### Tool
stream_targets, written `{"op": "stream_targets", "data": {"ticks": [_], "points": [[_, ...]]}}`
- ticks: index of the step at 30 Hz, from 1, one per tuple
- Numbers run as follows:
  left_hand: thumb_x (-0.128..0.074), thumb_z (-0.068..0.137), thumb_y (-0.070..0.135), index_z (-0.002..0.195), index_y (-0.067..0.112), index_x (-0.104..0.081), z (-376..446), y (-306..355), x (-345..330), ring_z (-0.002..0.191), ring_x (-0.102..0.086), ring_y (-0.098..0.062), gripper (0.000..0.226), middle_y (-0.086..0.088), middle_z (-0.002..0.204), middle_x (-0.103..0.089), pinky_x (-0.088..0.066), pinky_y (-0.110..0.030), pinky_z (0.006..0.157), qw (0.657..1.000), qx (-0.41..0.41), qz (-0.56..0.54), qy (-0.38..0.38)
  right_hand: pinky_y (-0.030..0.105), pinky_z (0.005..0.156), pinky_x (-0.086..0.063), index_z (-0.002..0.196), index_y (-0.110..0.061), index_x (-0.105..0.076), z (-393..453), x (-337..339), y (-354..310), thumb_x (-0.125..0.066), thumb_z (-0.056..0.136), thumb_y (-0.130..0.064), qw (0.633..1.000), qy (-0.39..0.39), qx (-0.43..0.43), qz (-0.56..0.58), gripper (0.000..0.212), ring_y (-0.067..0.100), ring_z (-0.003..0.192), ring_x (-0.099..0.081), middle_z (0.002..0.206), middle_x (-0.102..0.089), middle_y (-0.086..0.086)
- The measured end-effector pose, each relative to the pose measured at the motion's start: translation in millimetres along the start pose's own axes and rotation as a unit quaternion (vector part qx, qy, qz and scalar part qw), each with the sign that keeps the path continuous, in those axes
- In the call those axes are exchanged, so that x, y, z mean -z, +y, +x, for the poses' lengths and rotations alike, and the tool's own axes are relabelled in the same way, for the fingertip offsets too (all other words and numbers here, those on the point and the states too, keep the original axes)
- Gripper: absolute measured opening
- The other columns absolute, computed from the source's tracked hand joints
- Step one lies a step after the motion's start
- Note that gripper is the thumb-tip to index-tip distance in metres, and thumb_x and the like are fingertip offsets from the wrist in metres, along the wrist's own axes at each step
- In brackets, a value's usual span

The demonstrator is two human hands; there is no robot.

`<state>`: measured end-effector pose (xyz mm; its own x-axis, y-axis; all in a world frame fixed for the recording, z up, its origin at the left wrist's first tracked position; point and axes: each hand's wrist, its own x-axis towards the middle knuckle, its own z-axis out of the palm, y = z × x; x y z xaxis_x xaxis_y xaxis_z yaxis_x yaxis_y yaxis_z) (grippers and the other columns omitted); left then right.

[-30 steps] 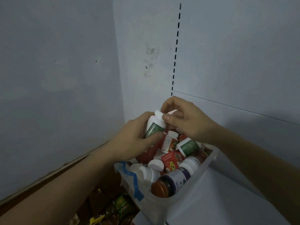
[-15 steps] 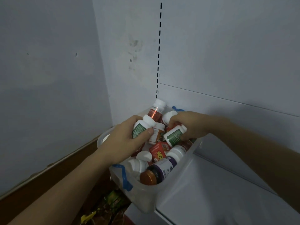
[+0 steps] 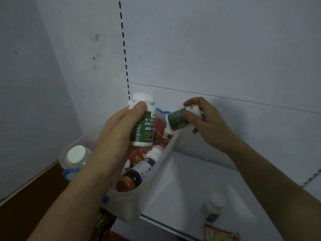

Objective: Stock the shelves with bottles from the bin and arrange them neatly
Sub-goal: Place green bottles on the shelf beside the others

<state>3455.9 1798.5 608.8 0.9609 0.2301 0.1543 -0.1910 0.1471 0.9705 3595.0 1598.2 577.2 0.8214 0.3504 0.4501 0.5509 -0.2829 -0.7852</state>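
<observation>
Left hand [image 3: 114, 134]: fingers gripping an upright green-label bottle [image 3: 143, 126] above the bin [image 3: 166, 150], ready for shelving.
Right hand [image 3: 206, 122]: fingers pinching a tilted second bottle [image 3: 177, 119] beside the bin.

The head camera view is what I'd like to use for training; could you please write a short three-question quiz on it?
1. True or false: the left hand holds a green-labelled bottle upright.
2. How does the bottle in the right hand lie?
A. upright
B. tilted, cap toward the palm
C. flat on the shelf
3. Fill in: the bottle with the brown cap lies inside the ____.

Key
1. True; its white cap points up, with the thumb near the neck.
2. B; fingers and thumb pinch it near the cap, above the bin's rim.
3. Bin, at its near end among other bottles, beside the white shelf.
</observation>
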Motion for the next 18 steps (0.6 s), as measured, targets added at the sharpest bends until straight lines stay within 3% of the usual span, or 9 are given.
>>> {"op": "stream_targets", "data": {"ticks": [3, 6, 10, 18], "points": [[-0.059, 0.080, 0.039, 0.107, 0.013, -0.072, -15, -4, -38, 0.074, -0.072, -0.021, 0.040, -0.006, 0.091, -0.076, -0.060, -0.033, 0.059, 0.995, 0.016, -0.096, -0.012, 0.024, 0.054, -0.047, 0.106, -0.026, -0.061, -43, 29, 7, -0.060, 0.100, -0.033, 0.998, 0.065, -0.014, -0.002, 0.009, 0.007, 0.064, -0.054, 0.088, -0.062, -0.004], [-0.061, 0.084, 0.038, 0.115, 0.007, -0.069, -37, -20, -73, 0.072, -0.067, -0.027, 0.045, -0.013, 0.091, -0.070, -0.055, -0.033, 0.053, 0.990, 0.031, -0.133, -0.037, 0.027, 0.055, -0.049, 0.096, -0.028, -0.064, -92, 74, 16, -0.061, 0.093, -0.051, 0.993, 0.111, -0.046, -0.021, 0.023, 0.012, 0.065, -0.059, 0.082, -0.066, -0.008], [-0.051, 0.083, 0.041, 0.103, 0.007, -0.070, -79, -48, -142, 0.066, -0.063, -0.026, 0.043, -0.016, 0.084, -0.066, -0.050, -0.030, 0.045, 0.976, 0.092, -0.177, -0.088, 0.013, 0.055, -0.044, 0.091, -0.021, -0.065, -164, 157, 23, -0.065, 0.094, -0.040, 0.983, 0.147, -0.075, -0.083, 0.019, 0.003, 0.067, -0.059, 0.080, -0.066, -0.012], [-0.047, 0.082, 0.045, 0.086, 0.011, -0.075, -171, -87, -323, 0.054, -0.056, -0.024, 0.045, -0.014, 0.076, -0.063, -0.043, -0.025, 0.041, 0.925, 0.177, -0.241, -0.233, 0.011, 0.058, -0.044, 0.091, -0.023, -0.063, -329, 339, 29, -0.064, 0.094, -0.041, 0.945, 0.211, -0.161, -0.192, 0.018, 0.001, 0.075, -0.059, 0.085, -0.067, -0.008]]}}
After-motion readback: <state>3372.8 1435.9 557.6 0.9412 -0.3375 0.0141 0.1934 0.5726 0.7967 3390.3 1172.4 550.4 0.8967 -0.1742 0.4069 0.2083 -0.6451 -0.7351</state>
